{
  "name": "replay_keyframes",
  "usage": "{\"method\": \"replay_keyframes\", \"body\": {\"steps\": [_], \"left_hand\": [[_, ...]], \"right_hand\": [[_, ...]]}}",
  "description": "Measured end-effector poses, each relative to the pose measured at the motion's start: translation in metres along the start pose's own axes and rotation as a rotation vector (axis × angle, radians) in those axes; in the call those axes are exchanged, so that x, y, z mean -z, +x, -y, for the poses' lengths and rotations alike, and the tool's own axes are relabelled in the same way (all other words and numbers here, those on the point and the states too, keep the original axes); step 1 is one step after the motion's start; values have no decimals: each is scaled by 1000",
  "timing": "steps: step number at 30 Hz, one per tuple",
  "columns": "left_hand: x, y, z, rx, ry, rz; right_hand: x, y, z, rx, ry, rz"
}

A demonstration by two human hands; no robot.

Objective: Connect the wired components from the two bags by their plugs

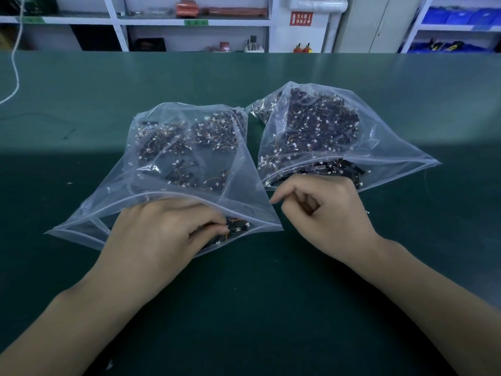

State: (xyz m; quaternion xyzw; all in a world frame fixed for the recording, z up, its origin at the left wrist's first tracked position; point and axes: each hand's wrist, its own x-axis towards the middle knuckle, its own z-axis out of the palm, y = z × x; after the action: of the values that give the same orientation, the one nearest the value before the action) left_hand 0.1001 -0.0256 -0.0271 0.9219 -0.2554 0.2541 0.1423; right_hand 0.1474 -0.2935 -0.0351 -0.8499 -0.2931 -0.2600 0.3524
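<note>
Two clear plastic bags lie side by side on the green table. Both hold several small black components with thin orange wires and white plugs. My left hand reaches into the mouth of the left bag, and its fingertips pinch a wired component there. My right hand hovers just in front of the right bag, between the two openings, with fingers curled and thumb against forefinger. Whether it holds anything small is not visible. Black components spill at the right bag's mouth.
A white cord hangs down at the far left onto the table. Behind the table stand white shelves with boxes, a grey cabinet and blue bins at the right.
</note>
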Motion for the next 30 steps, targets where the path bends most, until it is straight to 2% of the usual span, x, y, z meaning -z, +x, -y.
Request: {"method": "replay_keyframes", "body": {"steps": [6,17,22,27,30], "left_hand": [[2,0,-2,3,-73,-119],[2,-1,-16,79,-287,-216],[1,-1,-28,58,-472,-301],[-2,1,-33,-6,-431,-266],[-4,2,-31,-22,-383,-211]], "right_hand": [[-5,-4,12,100,66,26],[-2,-5,16,119,75,97],[-2,-8,29,156,200,91],[1,-6,37,162,237,54],[10,-5,39,202,263,-30]]}}
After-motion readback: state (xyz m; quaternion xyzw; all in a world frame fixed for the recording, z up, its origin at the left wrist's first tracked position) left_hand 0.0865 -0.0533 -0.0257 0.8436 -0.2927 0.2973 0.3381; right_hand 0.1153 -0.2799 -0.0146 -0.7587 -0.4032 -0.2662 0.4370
